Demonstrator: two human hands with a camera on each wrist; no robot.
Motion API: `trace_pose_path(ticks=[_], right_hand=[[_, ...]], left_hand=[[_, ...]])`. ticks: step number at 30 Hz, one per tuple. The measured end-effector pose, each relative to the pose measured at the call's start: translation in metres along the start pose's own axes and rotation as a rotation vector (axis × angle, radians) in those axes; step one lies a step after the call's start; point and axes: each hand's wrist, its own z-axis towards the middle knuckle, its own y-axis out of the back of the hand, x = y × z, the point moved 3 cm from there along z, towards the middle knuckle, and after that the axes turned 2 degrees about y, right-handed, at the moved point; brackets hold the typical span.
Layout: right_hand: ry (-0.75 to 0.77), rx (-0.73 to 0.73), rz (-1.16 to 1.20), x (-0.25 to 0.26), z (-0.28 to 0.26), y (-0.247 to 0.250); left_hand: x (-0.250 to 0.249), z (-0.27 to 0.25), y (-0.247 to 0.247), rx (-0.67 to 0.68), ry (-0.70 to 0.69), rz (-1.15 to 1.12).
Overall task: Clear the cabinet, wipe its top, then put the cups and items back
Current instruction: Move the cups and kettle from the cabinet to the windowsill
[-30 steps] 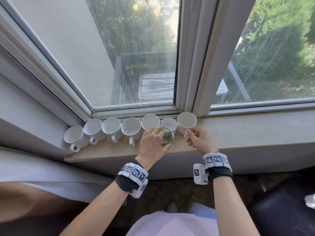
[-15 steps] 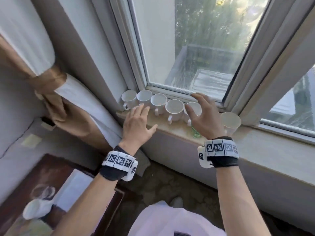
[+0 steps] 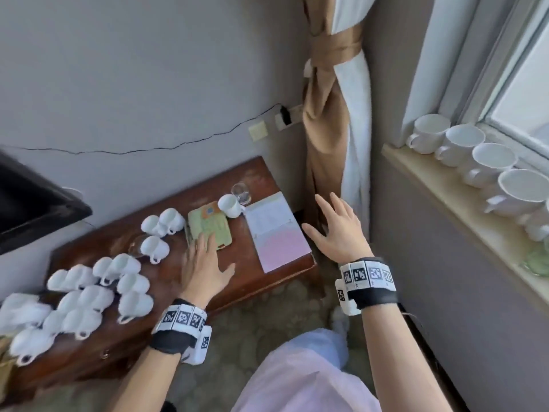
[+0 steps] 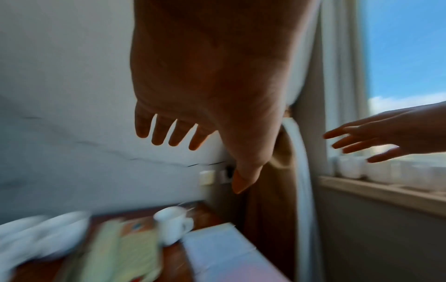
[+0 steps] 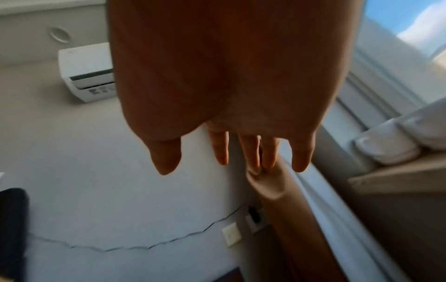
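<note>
The brown wooden cabinet (image 3: 246,281) carries several white cups (image 3: 98,292) lying packed on its left half. Farther back stand one upright white cup (image 3: 230,205) and a clear glass (image 3: 241,192). Between them lie a green notebook (image 3: 209,230) and a white and pink paper pad (image 3: 276,233). My left hand (image 3: 208,263) hovers open over the cabinet, fingertips above the notebook. My right hand (image 3: 326,224) is open and empty, just past the pad's right edge. The wrist views show the spread fingers of the left hand (image 4: 210,137) and the right hand (image 5: 229,156) holding nothing.
A windowsill (image 3: 445,203) at the right holds a row of white cups (image 3: 481,157) and a green glass (image 3: 537,260). A tied tan and white curtain (image 3: 332,114) hangs between sill and cabinet. A black screen (image 3: 29,209) juts in at the left. A cable runs along the wall.
The view has swung left from the windowsill to the cabinet. Both hands let go of the cup and green glass on the sill and now hover open above the cabinet.
</note>
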Motion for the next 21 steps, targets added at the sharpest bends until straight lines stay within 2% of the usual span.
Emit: trace_pose_path(ticks=[5, 10, 15, 21], right_hand=[[-0.024, 0.165, -0.035, 0.02, 0.023, -0.073], [-0.004, 0.281, -0.112, 0.017, 0.048, -0.134], [-0.033, 0.352, -0.141, 0.028, 0.12, -0.194], [-0.081, 0.444, -0.124, 0.058, 0.192, -0.262]], left_hand=[[0.109, -0.04, -0.044, 0.097, 0.285, 0.033], [0.167, -0.055, -0.089, 0.196, 0.445, 0.042], [0.212, -0.028, -0.129, 0.283, 0.573, -0.025], [0.251, 0.039, -0.149, 0.368, 0.639, -0.099]])
